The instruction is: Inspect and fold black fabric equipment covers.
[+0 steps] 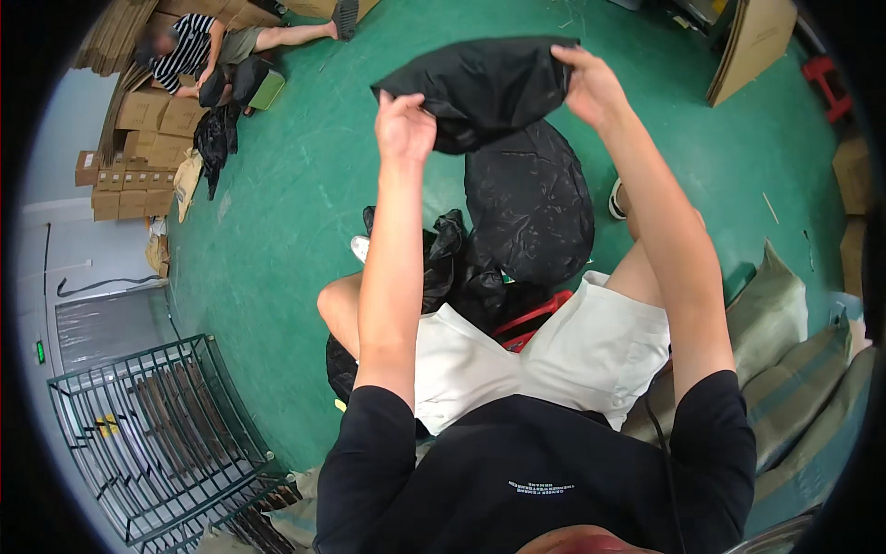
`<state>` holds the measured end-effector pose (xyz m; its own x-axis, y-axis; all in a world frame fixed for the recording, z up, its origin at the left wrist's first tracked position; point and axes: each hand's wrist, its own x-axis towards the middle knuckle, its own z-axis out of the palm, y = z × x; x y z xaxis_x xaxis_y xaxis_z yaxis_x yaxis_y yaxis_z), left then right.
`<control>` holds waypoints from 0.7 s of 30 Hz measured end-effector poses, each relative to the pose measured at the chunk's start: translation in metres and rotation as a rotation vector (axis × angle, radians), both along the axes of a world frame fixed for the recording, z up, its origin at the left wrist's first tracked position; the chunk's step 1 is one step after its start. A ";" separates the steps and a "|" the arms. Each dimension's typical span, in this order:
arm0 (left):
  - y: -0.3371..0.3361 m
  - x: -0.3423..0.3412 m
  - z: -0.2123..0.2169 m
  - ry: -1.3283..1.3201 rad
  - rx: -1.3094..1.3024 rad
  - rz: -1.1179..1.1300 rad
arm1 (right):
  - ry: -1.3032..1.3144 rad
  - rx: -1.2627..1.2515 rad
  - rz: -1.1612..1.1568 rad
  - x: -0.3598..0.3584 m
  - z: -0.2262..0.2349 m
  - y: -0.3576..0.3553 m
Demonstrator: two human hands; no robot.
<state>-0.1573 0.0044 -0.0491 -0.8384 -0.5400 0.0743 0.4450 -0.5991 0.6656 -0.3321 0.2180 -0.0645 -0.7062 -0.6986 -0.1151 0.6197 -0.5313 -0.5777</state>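
Both hands, left hand [404,125] and right hand [591,85], lift a black bag [480,92] above the green floor [295,231], fingers pinching its edges. Below lie more black bags [528,208] and a red stool [528,323]. Stacked brown cartons [138,138] stand far left, near a seated person [198,51]; a wire cage [157,425] sits lower left.

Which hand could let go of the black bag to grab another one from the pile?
Probably the left hand: it grips the black bag at its lower corner, nearer the pile of black bags.
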 end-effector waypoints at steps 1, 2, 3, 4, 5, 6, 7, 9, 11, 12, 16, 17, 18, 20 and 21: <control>-0.007 -0.003 0.007 0.012 -0.033 0.017 | 0.020 -0.060 -0.001 -0.002 0.007 -0.009; -0.014 -0.007 0.010 0.023 -0.064 0.033 | 0.017 -0.062 0.002 -0.001 0.011 -0.015; -0.015 -0.009 0.008 0.019 -0.063 0.036 | 0.015 -0.003 -0.102 0.000 0.015 -0.023; -0.018 -0.010 0.003 0.014 -0.043 0.071 | 0.013 0.057 -0.202 0.003 0.016 -0.029; -0.017 -0.015 -0.005 0.014 -0.018 0.096 | 0.039 0.073 -0.259 -0.002 0.000 -0.034; -0.014 -0.020 -0.024 0.012 -0.011 0.094 | 0.011 0.187 -0.263 -0.009 -0.029 -0.038; -0.016 -0.023 -0.057 -0.105 0.041 0.172 | -0.013 0.297 -0.261 -0.014 -0.062 -0.042; -0.015 -0.011 -0.125 -0.410 0.178 0.262 | -0.089 0.566 -0.293 0.007 -0.115 -0.046; 0.003 -0.009 -0.188 -0.723 0.248 0.295 | 0.019 0.953 -0.418 0.000 -0.189 -0.029; 0.012 0.007 -0.218 -0.784 0.224 0.258 | 0.129 1.116 -0.305 0.008 -0.216 -0.016; 0.067 0.061 -0.255 -1.137 0.201 0.221 | 0.119 1.447 -0.217 0.064 -0.257 0.021; 0.080 0.067 -0.249 -1.155 0.194 0.242 | 0.170 1.555 -0.205 0.076 -0.256 0.029; 0.093 0.073 -0.243 -1.172 0.187 0.261 | 0.221 1.662 -0.192 0.091 -0.254 0.039; 0.084 0.099 -0.258 -1.184 0.034 0.257 | 0.263 1.719 -0.140 0.112 -0.234 0.034; 0.078 0.121 -0.269 -1.221 -0.112 0.245 | 0.191 1.733 -0.104 0.129 -0.216 0.030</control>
<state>-0.0366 0.0826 -0.3178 -0.2706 -0.7321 -0.6251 -0.4066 -0.5017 0.7636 -0.2029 0.2483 -0.2801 -0.8279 0.1773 -0.5321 0.4873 0.6970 -0.5260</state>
